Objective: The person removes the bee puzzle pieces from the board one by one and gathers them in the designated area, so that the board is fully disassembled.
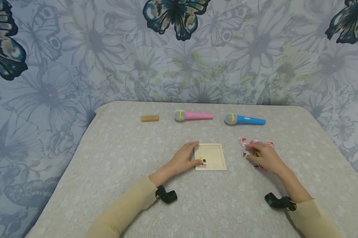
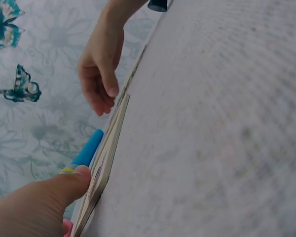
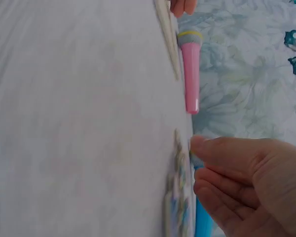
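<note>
A shallow pale wooden puzzle tray [image 1: 214, 156] lies on the table in the head view. One printed puzzle piece [image 1: 202, 164] sits in its near left corner. My left hand [image 1: 183, 159] holds the tray by its left side, the thumb over the rim at the piece. In the left wrist view that thumb [image 2: 71, 186] lies on the tray's edge. Over a cluster of pink printed puzzle pieces [image 1: 260, 169], right of the tray, my right hand [image 1: 265, 156] hovers with bent fingers. The right wrist view shows nothing between these fingers [image 3: 222, 190]; the hand partly hides the pieces.
A pink toy microphone [image 1: 198, 115] and a blue toy microphone [image 1: 250, 120] lie behind the tray. Farther left is a small wooden block [image 1: 150, 118]. The table [image 1: 122, 142] has a pale patterned cover, and its far edge meets a flowered backdrop.
</note>
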Demonstrator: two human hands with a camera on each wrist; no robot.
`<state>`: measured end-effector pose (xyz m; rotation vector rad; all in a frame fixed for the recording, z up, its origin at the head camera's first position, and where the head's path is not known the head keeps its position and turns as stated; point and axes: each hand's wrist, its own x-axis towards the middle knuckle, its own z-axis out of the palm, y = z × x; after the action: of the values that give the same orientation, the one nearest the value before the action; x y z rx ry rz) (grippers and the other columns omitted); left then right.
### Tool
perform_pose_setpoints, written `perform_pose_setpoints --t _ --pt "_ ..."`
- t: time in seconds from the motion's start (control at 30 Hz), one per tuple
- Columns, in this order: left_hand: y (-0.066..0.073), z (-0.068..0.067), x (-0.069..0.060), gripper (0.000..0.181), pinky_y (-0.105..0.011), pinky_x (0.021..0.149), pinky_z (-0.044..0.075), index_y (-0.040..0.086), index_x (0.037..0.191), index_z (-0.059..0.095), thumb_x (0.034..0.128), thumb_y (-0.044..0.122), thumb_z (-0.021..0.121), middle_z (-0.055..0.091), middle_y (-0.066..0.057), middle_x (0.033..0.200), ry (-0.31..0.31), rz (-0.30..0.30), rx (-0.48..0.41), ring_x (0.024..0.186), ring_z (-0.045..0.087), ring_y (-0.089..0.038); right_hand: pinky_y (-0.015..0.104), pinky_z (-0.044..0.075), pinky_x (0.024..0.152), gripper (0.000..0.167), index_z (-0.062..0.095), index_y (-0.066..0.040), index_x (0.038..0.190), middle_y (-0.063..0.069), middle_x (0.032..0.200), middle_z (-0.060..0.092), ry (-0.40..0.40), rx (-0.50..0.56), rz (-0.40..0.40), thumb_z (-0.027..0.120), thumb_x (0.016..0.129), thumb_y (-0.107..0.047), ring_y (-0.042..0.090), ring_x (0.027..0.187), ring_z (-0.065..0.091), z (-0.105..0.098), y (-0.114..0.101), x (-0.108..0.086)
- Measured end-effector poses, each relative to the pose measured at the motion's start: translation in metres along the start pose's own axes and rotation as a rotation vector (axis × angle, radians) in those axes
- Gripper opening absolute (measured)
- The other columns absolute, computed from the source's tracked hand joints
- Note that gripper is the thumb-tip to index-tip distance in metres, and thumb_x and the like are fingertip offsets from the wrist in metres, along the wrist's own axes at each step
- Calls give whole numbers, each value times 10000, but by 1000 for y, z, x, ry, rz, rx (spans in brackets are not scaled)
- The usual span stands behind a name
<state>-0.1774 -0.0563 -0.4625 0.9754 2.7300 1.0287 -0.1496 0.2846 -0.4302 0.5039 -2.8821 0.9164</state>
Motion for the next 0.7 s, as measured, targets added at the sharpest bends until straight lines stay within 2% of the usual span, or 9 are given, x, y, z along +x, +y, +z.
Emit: perform_pose_setpoints --t 0.1,0.2,0.3,0.4,0.53,0.7 --pt "1 0 0 853 -376 1088 273 22 1451 319 825 459 698 384 -139 1442 -11 -2 -8 1337 327 -255 493 506 812 395 615 48 1164 181 1117 628 35 38 -31 737 827 -119 351 989 614 3 -14 5" --pt "1 1 0 958 -359 1095 256 39 1469 289 767 520 728 357 -125 1463 -35 7 -6 1349 306 -235 481 509 822 394 617 30 1174 148 1131 634 25 117 -78 731 837 -138 342 1007 614 11 -37 12" --pt "0 1 0 1044 -365 1103 235 46 1490 235 731 550 745 312 -128 1489 -71 34 8 1364 274 -242 445 502 855 395 619 10 1188 117 1146 635 -53 205 -122 724 845 -155 309 1028 608 26 -61 18" --pt "0 1 0 1099 -383 1105 231 42 1501 191 712 558 756 278 -130 1506 -99 61 17 1373 250 -249 411 485 893 411 612 -9 1216 89 1171 630 -143 246 -159 711 859 -189 275 1047 600 43 -79 22" --pt "1 0 0 1102 -397 1100 245 24 1499 170 721 530 764 262 -133 1510 -113 93 6 1376 239 -245 418 472 902 413 613 -26 1228 63 1181 635 -196 254 -194 708 861 -190 249 1060 593 62 -91 25" --pt "1 -1 -1 1079 -364 1101 243 5 1493 173 739 498 766 274 -131 1501 -105 123 20 1370 249 -228 444 438 942 390 625 -27 1215 53 1182 638 -192 232 -206 708 857 -160 229 1119 562 76 -94 25"
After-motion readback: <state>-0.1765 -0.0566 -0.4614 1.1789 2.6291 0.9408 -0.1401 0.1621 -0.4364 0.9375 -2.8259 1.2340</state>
